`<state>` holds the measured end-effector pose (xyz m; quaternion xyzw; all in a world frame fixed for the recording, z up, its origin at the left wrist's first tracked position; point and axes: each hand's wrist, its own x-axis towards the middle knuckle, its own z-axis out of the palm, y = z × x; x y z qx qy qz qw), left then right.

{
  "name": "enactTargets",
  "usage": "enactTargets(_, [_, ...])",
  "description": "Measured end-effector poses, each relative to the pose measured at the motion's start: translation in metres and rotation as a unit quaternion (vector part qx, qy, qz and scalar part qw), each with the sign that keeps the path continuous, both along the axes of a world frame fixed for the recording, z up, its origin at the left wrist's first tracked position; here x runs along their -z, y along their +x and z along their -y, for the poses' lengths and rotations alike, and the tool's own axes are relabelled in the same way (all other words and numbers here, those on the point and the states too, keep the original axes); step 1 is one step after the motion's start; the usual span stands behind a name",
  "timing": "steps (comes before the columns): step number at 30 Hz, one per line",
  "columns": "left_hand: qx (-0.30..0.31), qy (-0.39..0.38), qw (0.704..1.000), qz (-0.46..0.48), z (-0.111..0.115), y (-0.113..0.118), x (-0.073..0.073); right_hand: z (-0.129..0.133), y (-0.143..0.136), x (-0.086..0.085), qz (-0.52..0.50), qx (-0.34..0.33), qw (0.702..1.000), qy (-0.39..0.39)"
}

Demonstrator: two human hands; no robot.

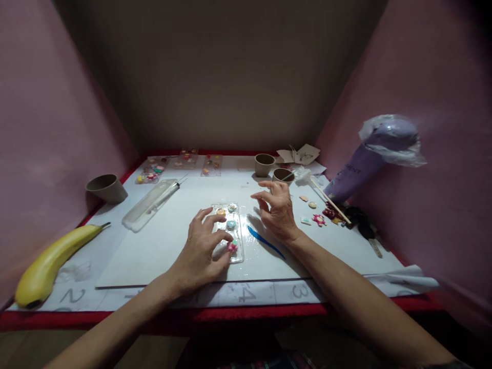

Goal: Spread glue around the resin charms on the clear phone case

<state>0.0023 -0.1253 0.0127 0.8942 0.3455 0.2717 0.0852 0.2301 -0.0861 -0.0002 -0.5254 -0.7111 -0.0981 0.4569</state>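
My left hand (205, 246) rests at the left edge of a clear phone case (240, 251) lying on the white board. Its thumb and index finger are on either side of a small pink charm (232, 247), near the case's lower end; whether they touch it is unclear. Farther up the case sit a blue charm (231, 224), an orange-yellow charm (221, 211) and a round teal one (231, 208). My right hand (274, 207) hovers right of the case with fingers apart and curled, nothing seen in them. Below it lies a blue plastic tool (265, 242).
A banana (57, 261) and a tilted cup (106, 188) stand left, by a clear tray (148, 207). Decorated cases (211, 165) and a cup (264, 165) are at the back. At right are a stick (330, 200), small charms (319, 220) and a tall purple bag (357, 169).
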Motion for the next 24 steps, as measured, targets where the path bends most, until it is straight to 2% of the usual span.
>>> enactTargets(24, [-0.013, 0.008, 1.0, 0.016, -0.0005, -0.0008, 0.0037, 0.0004, 0.0, 0.0004, -0.003, -0.008, 1.0, -0.004])
